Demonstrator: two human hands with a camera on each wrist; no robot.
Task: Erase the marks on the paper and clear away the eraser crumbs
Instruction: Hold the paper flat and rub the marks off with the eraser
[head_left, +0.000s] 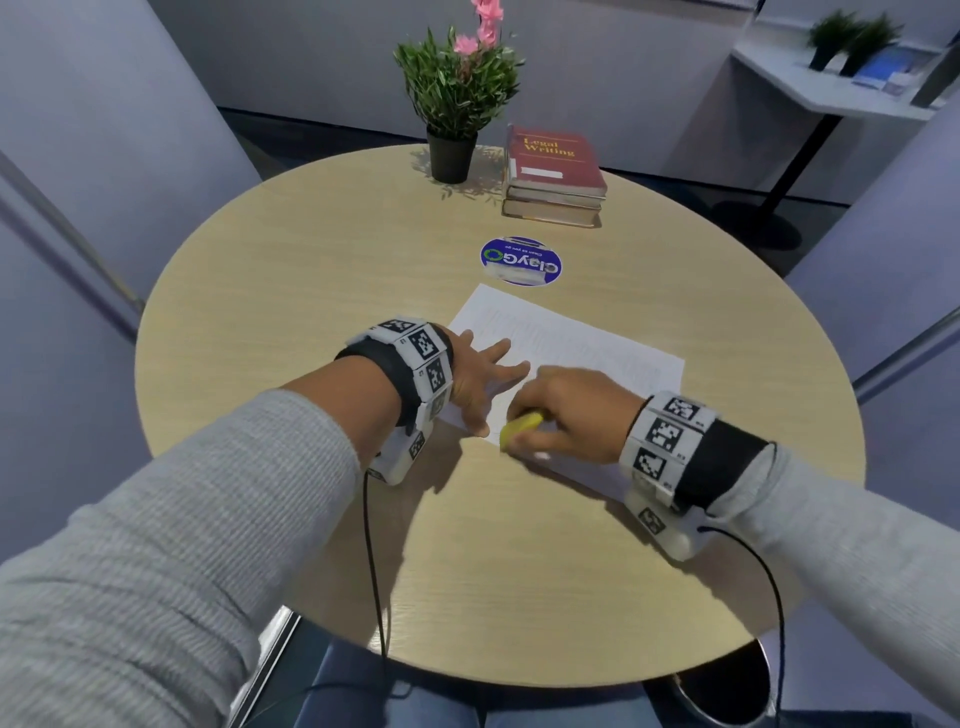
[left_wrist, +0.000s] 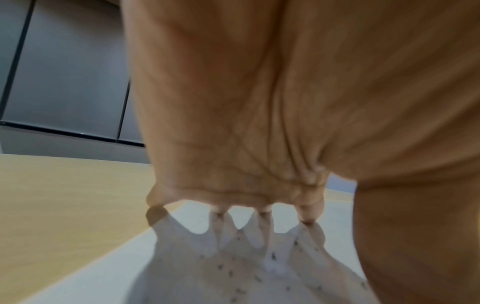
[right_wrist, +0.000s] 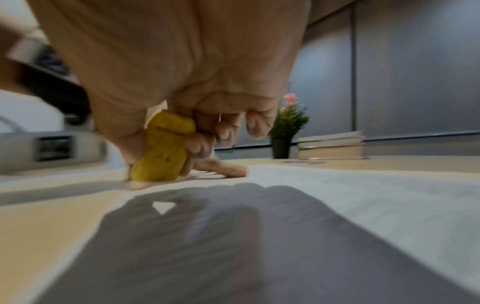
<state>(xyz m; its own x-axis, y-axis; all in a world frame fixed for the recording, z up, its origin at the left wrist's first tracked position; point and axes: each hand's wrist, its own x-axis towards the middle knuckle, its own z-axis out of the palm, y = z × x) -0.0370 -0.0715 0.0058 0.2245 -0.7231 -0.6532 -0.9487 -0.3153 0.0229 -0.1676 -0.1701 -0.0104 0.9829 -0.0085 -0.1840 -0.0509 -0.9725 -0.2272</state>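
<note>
At the moment of inspection the paper (head_left: 582, 343) lay at the centre of the head view on the round table (head_left: 311, 270), slightly skewed. The left hand (head_left: 480, 376) lay flat on the sheet's left portion, fingers straight and spread, pinning it. The right hand (head_left: 571, 415), lower centre of the frame, had thumb and fingers clamped on a yellow eraser (head_left: 521, 427), whose lower end met the sheet near its lower-left corner.

Erasing was judged to be in progress. Faint lines of marks remained across the upper right of the sheet. In the left wrist view, dark crumbs (left_wrist: 272, 256) lay scattered on the paper below the palm, lower centre of the frame. Clearing had evidently not begun. Outstanding: the remaining marks, then all crumbs.
</note>
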